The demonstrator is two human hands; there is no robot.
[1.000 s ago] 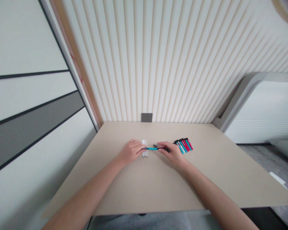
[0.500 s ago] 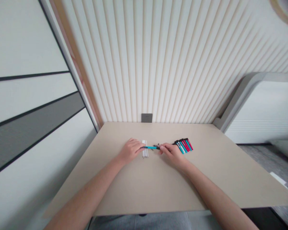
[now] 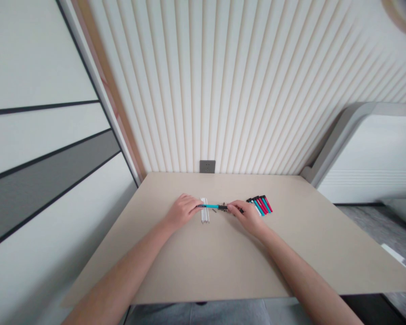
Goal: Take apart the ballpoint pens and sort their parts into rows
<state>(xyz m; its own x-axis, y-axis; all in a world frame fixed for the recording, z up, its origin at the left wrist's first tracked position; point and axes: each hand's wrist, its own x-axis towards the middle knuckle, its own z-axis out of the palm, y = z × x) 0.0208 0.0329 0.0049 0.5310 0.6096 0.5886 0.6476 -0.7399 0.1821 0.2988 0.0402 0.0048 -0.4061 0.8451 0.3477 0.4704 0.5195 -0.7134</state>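
Note:
A turquoise pen (image 3: 212, 206) with black ends is held almost level between my two hands, above the table. My left hand (image 3: 182, 210) is closed on its left end. My right hand (image 3: 246, 215) pinches the black part at the right end; whether that part is joined to the barrel I cannot make out. Beneath the pen and beside my left fingers lie several thin white refills (image 3: 205, 217) in a bundle. Small dark pieces (image 3: 214, 211) are scattered near the right fingertips, partly hidden by them.
To the right of my right hand, turquoise, red and white pen barrels with black ends (image 3: 264, 205) lie side by side. The beige table (image 3: 203, 266) meets a ribbed wall with a dark socket (image 3: 207, 166). A white cabinet stands on the left.
My right hand has shifted slightly right and up, and more of the pen's black part shows beside its fingertips. My left hand has moved slightly left, still closed on the pen.

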